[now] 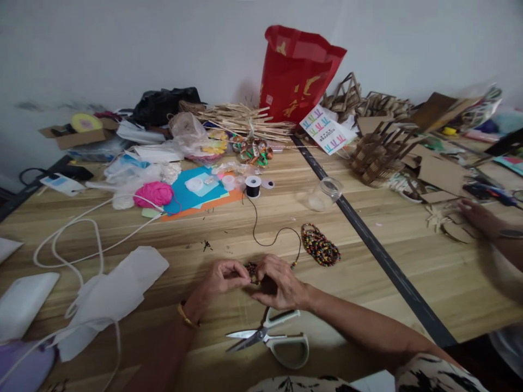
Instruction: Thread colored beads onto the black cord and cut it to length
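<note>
A small bunch of strung multicoloured beads (250,267) lies between my two hands, partly covered by the fingers. My left hand (223,277) pinches at its near left edge, thumb and forefinger together. Curled over the right side of the bunch is my right hand (283,282); its fingertips close on the beads, though the exact grip is partly hidden. Black cord (267,243) winds from a spool (253,187) to a few beads beside my right hand. A coiled bead string (320,245) rests to the right. Below my hands lie open scissors (267,337) with pale handles.
A clear plastic jar (324,194) lies beside the dark table strip (368,247). Pink yarn (153,194), a white cable (96,234) and white paper (122,288) are left. Behind stands a red bag (296,76). Another person's hand (476,215) is at right, near woven baskets (376,155).
</note>
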A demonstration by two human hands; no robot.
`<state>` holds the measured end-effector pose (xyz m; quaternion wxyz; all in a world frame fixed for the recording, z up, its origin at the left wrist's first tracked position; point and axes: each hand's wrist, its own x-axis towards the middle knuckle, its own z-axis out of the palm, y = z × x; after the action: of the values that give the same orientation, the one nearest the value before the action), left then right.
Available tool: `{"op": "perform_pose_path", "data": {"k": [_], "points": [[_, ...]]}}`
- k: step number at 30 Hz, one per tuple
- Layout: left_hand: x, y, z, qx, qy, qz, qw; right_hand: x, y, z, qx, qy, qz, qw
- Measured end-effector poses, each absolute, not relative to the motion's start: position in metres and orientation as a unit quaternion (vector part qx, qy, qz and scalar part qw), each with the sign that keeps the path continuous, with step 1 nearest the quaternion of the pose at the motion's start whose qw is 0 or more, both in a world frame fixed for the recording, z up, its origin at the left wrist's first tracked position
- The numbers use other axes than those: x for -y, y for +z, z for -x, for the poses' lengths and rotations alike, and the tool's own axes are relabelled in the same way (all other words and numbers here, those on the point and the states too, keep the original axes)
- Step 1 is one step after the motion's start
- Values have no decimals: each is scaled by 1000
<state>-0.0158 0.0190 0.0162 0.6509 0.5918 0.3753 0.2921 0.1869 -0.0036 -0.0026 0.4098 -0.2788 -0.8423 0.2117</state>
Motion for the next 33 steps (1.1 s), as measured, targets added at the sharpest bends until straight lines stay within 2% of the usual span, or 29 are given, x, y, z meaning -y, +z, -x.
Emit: {"op": "perform_pose_path", "data": {"k": [7,33], "points": [[-17,14,13,-354,289,-629,629,3,-7,-189,839,276,234,406],[-15,16,11,-407,273,-706,512,4,-6,-190,855,242,283,362]]}}
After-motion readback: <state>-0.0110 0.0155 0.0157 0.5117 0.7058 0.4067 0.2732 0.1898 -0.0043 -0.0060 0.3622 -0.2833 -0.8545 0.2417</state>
